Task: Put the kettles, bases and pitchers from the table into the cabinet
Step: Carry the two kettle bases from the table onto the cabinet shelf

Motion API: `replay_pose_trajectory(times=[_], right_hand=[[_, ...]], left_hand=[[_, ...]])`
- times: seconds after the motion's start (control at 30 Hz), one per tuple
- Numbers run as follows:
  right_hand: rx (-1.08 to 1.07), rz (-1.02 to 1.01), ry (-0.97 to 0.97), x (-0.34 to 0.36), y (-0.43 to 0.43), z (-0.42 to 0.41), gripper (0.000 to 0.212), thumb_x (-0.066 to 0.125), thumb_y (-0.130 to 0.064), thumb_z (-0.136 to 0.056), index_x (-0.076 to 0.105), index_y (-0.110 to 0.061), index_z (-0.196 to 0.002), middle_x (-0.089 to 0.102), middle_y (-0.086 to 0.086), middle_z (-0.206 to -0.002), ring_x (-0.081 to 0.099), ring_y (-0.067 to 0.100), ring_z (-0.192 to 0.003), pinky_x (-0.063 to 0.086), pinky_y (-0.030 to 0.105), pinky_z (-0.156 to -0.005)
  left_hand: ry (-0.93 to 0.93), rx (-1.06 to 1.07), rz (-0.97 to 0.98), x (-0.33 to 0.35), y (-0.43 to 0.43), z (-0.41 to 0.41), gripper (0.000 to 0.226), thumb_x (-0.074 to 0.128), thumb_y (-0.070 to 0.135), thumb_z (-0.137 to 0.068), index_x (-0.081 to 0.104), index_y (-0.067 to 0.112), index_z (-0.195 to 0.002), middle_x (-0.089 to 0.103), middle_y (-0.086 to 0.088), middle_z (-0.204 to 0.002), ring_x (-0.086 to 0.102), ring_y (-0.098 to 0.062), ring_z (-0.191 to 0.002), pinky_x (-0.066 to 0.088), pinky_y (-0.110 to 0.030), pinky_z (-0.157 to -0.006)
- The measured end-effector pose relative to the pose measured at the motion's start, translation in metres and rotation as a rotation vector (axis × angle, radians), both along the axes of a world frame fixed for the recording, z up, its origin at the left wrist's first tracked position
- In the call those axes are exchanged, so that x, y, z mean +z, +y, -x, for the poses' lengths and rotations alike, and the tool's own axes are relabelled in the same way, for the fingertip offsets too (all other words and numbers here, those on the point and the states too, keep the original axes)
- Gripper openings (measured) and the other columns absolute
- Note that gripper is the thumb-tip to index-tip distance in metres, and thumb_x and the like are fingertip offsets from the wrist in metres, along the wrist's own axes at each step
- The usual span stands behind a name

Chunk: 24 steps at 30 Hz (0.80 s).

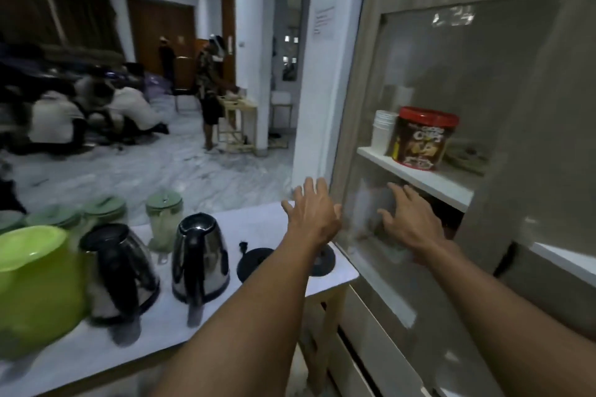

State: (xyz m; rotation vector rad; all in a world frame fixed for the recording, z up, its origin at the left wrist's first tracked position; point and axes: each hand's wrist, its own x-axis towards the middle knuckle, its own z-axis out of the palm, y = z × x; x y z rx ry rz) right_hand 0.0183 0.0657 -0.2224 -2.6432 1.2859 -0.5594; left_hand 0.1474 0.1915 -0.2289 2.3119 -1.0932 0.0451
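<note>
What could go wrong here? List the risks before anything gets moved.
1. The left hand reaches over a black base near the table corner; a knock could push it off.
2. The cabinet shelf already holds a red-lidded tub and cups, so room looks tight.

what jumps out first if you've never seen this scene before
Two bare hands reach toward the cabinet's glass door: the left hand at its edge, the right hand spread by the glass. Behind the glass, a red-lidded chocolate tub stands on the white shelf. On the table at left stand two steel kettles and a bright green pitcher.
</note>
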Motion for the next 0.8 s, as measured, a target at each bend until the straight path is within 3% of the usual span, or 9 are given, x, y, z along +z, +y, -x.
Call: replay_pose_trajectory(times=[0.2, 0.37, 0.57, 0.8], right_hand=[[0.220, -0.087, 0.067, -0.060, -0.033, -0.076, 0.062, 0.056, -0.041, -0.094, 0.031, -0.024, -0.148, 0.033, 0.009, -0.155, 0.041, 0.035, -0.136, 0.041, 0.050, -0.106], [0.328, -0.178, 0.132, -0.118, -0.073, -0.149, 0.066, 0.053, -0.043, -0.095, 0.026, -0.023, -0.152, 0.029, 0.009, -0.158, 0.037, 0.035, -0.139, 0.039, 0.046, -0.106], [0.274, -0.301, 0.245, -0.195, -0.106, -0.205, 0.085, 0.058, -0.060, -0.086, 0.016, -0.033, -0.154, 0.008, 0.004, -0.165, 0.021, 0.038, -0.146, 0.032, 0.053, -0.111], [0.204, -0.428, 0.406, -0.282, -0.130, -0.216, 0.131, 0.062, -0.084, -0.062, -0.020, -0.037, -0.153, -0.025, 0.007, -0.163, -0.005, 0.044, -0.150, 0.009, 0.061, -0.117]], left_hand=[[0.105, 0.274, -0.110, -0.056, 0.001, -0.053, 0.069, 0.043, 0.042, -0.100, 0.012, 0.014, -0.155, 0.008, -0.011, -0.164, 0.012, -0.033, -0.149, 0.010, -0.061, -0.115], [0.223, 0.379, -0.186, -0.110, -0.024, -0.102, 0.073, 0.045, 0.043, -0.098, 0.010, 0.015, -0.156, 0.004, -0.012, -0.164, 0.008, -0.033, -0.150, 0.008, -0.060, -0.116], [0.296, 0.428, -0.242, -0.194, -0.058, -0.156, 0.082, 0.052, 0.048, -0.093, 0.009, 0.014, -0.155, 0.005, -0.009, -0.165, 0.010, -0.032, -0.150, 0.014, -0.060, -0.117], [0.374, 0.480, -0.350, -0.284, -0.074, -0.170, 0.132, 0.065, 0.074, -0.068, -0.017, 0.016, -0.153, -0.018, -0.006, -0.163, -0.011, -0.033, -0.150, 0.008, -0.059, -0.118]])
